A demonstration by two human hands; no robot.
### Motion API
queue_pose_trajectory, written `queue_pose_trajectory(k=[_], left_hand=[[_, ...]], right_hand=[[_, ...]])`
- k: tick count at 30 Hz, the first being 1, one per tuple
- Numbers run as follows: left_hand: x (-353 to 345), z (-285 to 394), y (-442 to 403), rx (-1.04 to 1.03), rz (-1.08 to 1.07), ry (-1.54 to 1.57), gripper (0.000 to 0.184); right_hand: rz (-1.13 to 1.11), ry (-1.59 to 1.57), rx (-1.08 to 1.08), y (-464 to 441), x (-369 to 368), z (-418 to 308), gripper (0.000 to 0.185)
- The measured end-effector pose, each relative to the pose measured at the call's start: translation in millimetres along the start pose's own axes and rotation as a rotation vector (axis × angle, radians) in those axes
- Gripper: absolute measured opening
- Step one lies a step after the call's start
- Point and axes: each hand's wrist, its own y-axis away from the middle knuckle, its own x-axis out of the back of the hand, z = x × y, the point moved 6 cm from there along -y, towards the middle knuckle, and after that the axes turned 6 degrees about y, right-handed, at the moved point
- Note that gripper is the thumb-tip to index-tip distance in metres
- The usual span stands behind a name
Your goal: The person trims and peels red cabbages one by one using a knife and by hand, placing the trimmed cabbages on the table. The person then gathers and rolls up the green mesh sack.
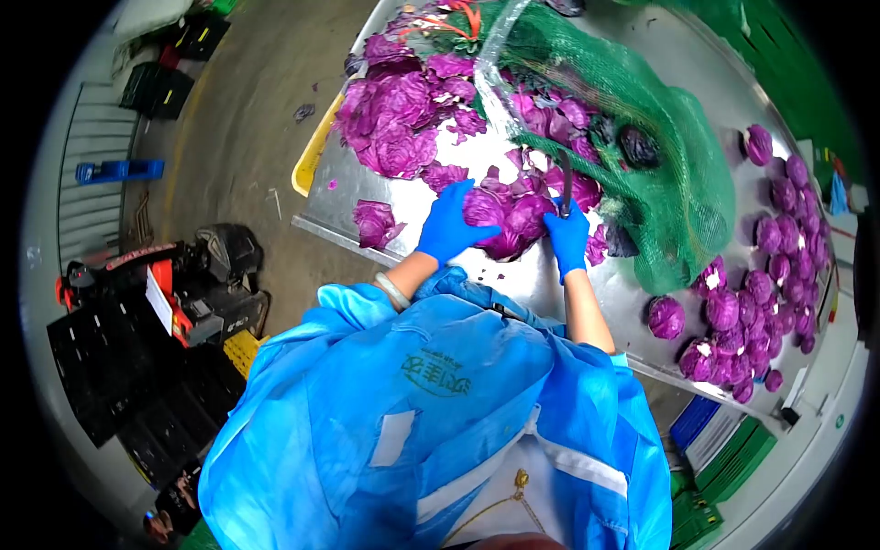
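My left hand (449,227), in a blue glove, is curved around the left side of a purple cabbage (483,208) on the metal table. Its fingers lie along the top and the thumb comes across the front. In my right hand (569,235), also gloved in blue, is a knife (566,177), its dark blade pointing away from me. Another purple cabbage (529,216) sits between the two hands. Loose purple leaves lie around and under them. Part of the knife's handle is hidden by the glove.
A heap of purple leaves (390,119) covers the table's far left. Green net (683,174) spreads behind and right of my hands. Many whole cabbages (747,312) are gathered at the right. A yellow crate (307,165) stands beside the table's left edge; a pallet truck (215,284) is on the floor.
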Motion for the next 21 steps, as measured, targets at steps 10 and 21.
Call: queue_pose_trajectory(k=[10, 21], left_hand=[[60, 53, -6, -0.234, -0.241, 0.424, 0.11], [40, 105, -5, -0.492, -0.405, 0.067, 0.11]], right_hand=[[0.155, 0.134, 0.298, 36, 49, -101, 0.054], [-0.353, 0.086, 0.153, 50, 21, -138, 0.035]])
